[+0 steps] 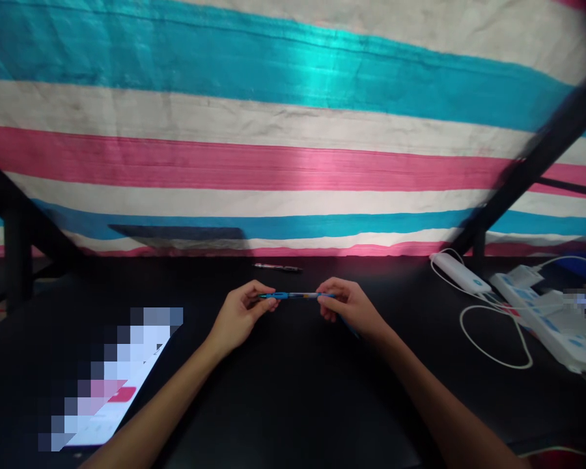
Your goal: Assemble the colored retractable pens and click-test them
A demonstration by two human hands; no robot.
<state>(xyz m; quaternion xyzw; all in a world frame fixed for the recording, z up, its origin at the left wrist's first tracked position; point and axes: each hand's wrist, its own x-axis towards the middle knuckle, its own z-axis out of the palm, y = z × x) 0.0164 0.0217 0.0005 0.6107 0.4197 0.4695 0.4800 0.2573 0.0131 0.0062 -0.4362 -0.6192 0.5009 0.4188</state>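
A blue pen (297,295) with a clear barrel is held level above the black table, stretched between both hands. My left hand (244,309) pinches its left end between thumb and fingers. At the other end, my right hand (349,303) grips the blue part in the same way. Something thin and blue (350,326) shows just under my right hand; what it is I cannot make out. A second, dark pen (277,267) lies on the table beyond the hands.
A lit screen (122,397), partly pixelated, lies at the left. To the right are a white power strip (547,319), a white device (459,272) and a looped white cable (495,365). Black frame bars (532,163) slant on both sides before a striped sheet (273,163).
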